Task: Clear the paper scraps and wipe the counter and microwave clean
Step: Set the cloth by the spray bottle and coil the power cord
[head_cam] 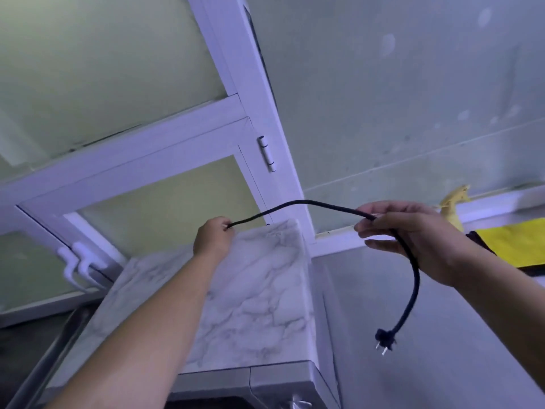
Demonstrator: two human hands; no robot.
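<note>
Nearest me is the microwave [259,296], its marbled top under my left arm, with the counter [427,305] to its right. The plug [384,339] dangles free above the counter. My right hand [413,240] pinches the cord [309,203] between thumb and forefinger, its other fingers loosely spread. My left hand [213,239] is curled tight round the cord over the microwave's far edge. Far right are a yellow cloth [513,240] and a spray bottle [454,202].

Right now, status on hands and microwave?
Left hand and right hand grip power cord. Plug dangles free. Microwave below, cord across it.
</note>
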